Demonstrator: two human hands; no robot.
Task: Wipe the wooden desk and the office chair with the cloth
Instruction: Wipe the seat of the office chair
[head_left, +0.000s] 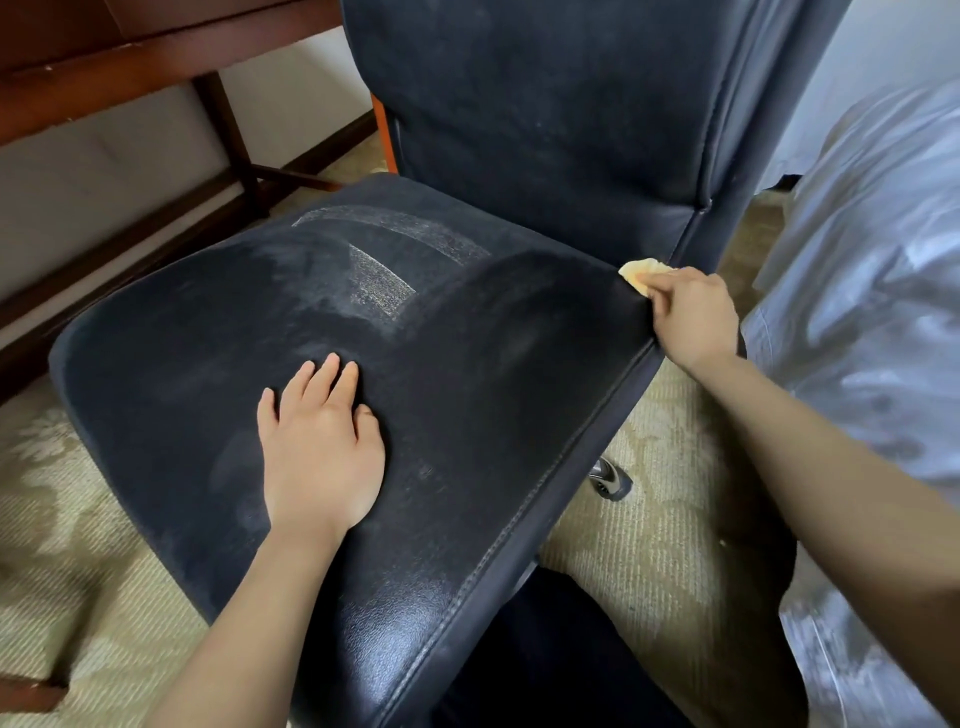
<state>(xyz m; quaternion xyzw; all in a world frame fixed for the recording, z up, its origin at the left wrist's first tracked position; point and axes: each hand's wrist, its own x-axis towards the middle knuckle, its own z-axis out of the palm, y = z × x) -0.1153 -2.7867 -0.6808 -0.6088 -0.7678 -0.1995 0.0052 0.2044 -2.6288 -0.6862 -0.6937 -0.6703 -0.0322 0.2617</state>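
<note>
The black office chair (467, 332) fills the middle of the head view, its dusty seat showing paler wiped streaks and its backrest rising behind. My left hand (319, 441) rests flat on the seat with fingers straight. My right hand (693, 317) grips a yellow cloth (641, 270) against the seat's right rear edge, near the backrest corner. Only a small part of the cloth shows past my fingers. The wooden desk (130, 57) stands at the upper left, seen from below its top.
A bed with white sheets (872, 291) sits close on the right. Patterned beige carpet (649, 561) covers the floor. A chair caster (610, 480) shows under the seat. The desk's dark legs (228, 140) and a wall baseboard lie to the left.
</note>
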